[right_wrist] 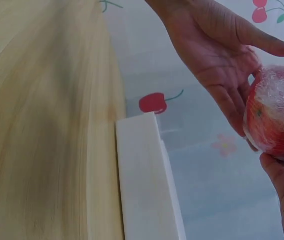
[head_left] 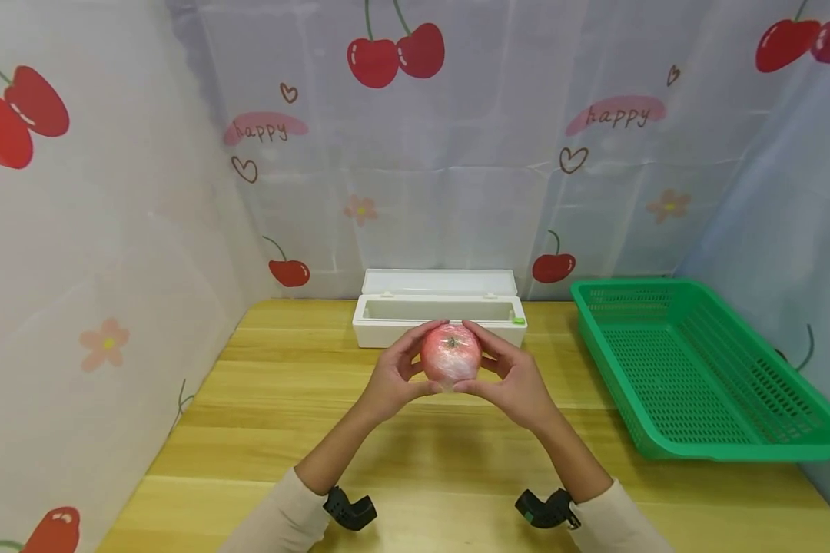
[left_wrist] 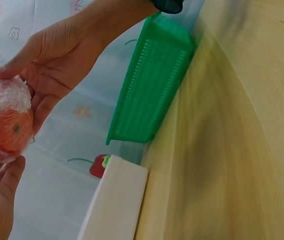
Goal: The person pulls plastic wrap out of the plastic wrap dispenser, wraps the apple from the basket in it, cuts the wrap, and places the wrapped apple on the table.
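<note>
A red apple (head_left: 451,349) wrapped in clear plastic film is held up between both hands over the table, its stem end facing the head camera. My left hand (head_left: 400,378) grips it from the left, fingers on the far side and thumb on the near side. From the right, my right hand (head_left: 517,382) grips it the same way. In the left wrist view the film on the apple (left_wrist: 4,120) looks crumpled and whitish near the thumb. Behind the hands stands a white box (head_left: 443,332) with its lid raised and a small green piece at its right end.
A green perforated plastic basket (head_left: 657,444) stands on the right of the wooden table (head_left: 263,430). Printed curtains (head_left: 456,192) close off the back and both sides. Dark wrist devices (head_left: 349,509) sit at the sleeves.
</note>
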{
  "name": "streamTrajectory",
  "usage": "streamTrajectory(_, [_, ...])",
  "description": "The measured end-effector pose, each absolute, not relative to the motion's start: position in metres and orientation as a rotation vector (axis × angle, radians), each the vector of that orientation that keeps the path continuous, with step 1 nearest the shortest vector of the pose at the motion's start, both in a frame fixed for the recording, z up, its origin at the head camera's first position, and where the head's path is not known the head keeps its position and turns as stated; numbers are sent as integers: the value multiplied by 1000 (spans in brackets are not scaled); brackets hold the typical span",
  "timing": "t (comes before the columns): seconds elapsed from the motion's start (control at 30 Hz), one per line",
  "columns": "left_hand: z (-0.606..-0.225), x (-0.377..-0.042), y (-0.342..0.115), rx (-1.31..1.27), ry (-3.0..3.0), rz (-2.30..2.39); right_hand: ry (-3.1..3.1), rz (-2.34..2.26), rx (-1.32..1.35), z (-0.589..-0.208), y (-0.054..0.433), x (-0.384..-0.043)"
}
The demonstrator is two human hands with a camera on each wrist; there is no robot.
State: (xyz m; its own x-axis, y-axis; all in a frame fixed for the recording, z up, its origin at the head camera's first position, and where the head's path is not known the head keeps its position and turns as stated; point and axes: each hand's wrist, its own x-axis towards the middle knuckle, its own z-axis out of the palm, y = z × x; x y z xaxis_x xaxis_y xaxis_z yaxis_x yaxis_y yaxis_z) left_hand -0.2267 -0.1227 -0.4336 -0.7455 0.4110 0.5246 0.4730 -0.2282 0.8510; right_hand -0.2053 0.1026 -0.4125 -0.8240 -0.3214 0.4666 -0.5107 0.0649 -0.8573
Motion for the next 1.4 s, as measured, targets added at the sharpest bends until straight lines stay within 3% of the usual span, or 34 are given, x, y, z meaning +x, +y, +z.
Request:
streamTrajectory(0.7, [-431, -227, -126, -1063, -1967, -2133, -2216, 1711, 1011, -412, 103, -207])
streamTrajectory(1.4, [-429, -225, -126, -1072, -2049, -2101, -2130, 1400, 926, -418, 100, -206])
